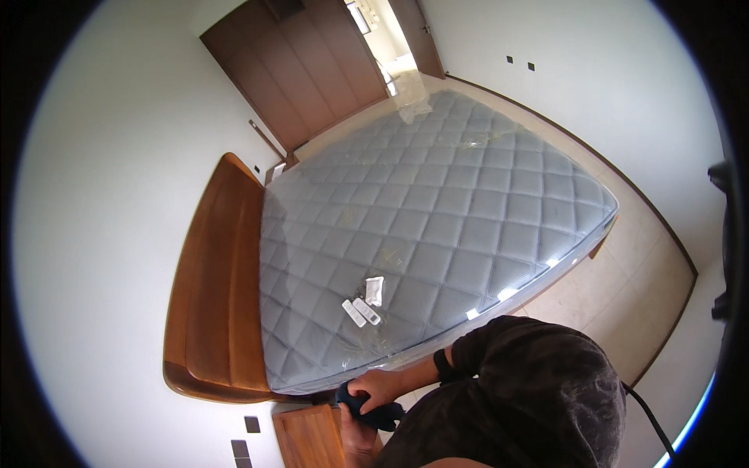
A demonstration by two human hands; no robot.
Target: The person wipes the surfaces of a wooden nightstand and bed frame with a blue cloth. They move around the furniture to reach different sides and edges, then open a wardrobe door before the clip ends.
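At the bottom of the head view, both my hands are together on a bunched dark blue cloth [380, 417]. My right hand [377, 388] grips it from above, its thumb and fingers pressed into the fabric. Below it, my left hand [358, 436] holds the same cloth, its thumb pointing up; part of that hand is cut off from sight. The hands are beside the near edge of a grey quilted mattress [456, 210] wrapped in clear plastic film. Close to them is a wooden nightstand [309, 436].
Two white remote controls [353, 313] and a white packet [374, 291] lie on the mattress. A wooden headboard [213, 281] borders its left side. A brown wardrobe [298, 64] and an open door [418, 38] are at the back. Tiled floor [620, 286] runs along the right.
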